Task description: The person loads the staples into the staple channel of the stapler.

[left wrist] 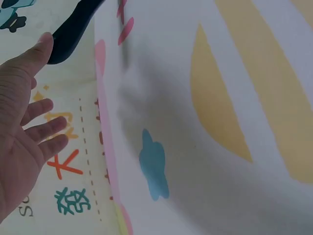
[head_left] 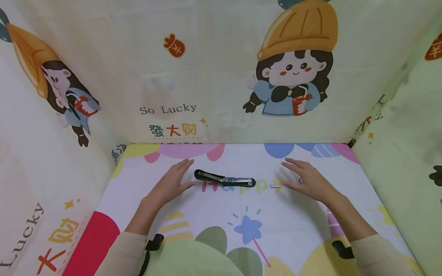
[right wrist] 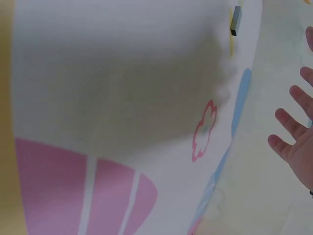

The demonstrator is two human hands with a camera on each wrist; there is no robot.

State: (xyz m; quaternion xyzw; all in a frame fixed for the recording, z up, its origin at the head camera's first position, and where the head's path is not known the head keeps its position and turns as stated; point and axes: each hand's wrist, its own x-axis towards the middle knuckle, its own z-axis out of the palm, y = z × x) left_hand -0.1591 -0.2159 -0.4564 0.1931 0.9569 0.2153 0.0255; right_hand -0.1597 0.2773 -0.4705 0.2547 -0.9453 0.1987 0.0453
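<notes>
A black stapler (head_left: 238,181) lies opened out flat on the table, its metal staple channel facing up at the right half. To its right is a small silvery strip of staples (head_left: 275,186). My left hand (head_left: 171,181) hovers just left of the stapler, fingers spread and holding nothing; in the left wrist view the thumb of this hand (left wrist: 24,112) overlaps the stapler's dark end (left wrist: 73,34). My right hand (head_left: 308,179) is held right of the staple strip, thumb close to it, fingers apart. The right wrist view shows the staple strip (right wrist: 235,21) away from the right hand's fingers (right wrist: 293,125).
The table (head_left: 193,207) wears a white cloth with coloured prints. Printed cloth walls (head_left: 221,76) enclose it at the back and on both sides. Black bands (head_left: 155,242) sit around both wrists by the beige sleeves (head_left: 121,253).
</notes>
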